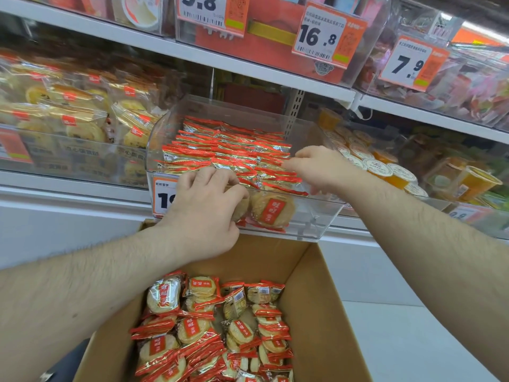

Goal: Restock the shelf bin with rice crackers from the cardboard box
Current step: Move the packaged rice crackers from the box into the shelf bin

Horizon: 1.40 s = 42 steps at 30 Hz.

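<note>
Retail shop, snack aisle. White tiered shelves (192,55) carry clear plastic bins of packaged food. Orange-and-white price tags with barcodes clipped to bin fronts: 16.8 tag (327,34), 7.9 tag (413,63), another reading 9.8 (212,12). One clear shelf bin (316,219) holds rows of red-edged rice cracker packets (234,153). Neighbouring bins: wrapped pastries (74,111) on one side, sealed jelly cups (385,169) on the other. An open cardboard box (316,312) of the same cracker packets sits below the shelf.
</note>
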Tool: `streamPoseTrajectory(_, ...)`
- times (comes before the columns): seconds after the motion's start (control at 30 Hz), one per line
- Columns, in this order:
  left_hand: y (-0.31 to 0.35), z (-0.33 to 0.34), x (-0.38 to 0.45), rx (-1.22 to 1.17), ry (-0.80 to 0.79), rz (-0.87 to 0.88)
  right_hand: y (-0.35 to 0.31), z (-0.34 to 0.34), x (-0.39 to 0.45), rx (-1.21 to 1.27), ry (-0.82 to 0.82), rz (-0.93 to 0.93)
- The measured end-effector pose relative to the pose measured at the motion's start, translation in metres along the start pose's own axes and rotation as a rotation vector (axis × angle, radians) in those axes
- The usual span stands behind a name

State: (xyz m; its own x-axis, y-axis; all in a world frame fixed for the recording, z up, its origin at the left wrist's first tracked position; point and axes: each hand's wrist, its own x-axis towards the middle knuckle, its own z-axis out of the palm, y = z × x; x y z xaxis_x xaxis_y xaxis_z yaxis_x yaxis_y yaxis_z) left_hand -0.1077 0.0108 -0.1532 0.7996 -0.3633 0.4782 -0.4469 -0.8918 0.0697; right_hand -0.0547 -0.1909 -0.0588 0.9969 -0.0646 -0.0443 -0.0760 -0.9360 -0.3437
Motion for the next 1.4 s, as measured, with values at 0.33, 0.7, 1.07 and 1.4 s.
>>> streamPoseTrajectory(0.33,0.000,0.004,0.002,0.058,0.022,0.010,-0.012,0.025,0.012,0.188,-0.215,0.163)
streamPoseTrajectory(0.7,0.006,0.004,0.004,0.051,0.019,-0.030,0.013,0.000,0.024,0.543,-0.529,0.271)
streamPoseTrajectory(1.07,0.010,-0.010,0.060,0.150,-0.143,-0.103,0.017,0.023,0.059,1.021,-0.421,0.422)
streamPoseTrajectory(1.4,0.008,0.003,0.081,0.100,-0.271,-0.082,0.001,0.016,0.119,1.011,-0.334,0.454)
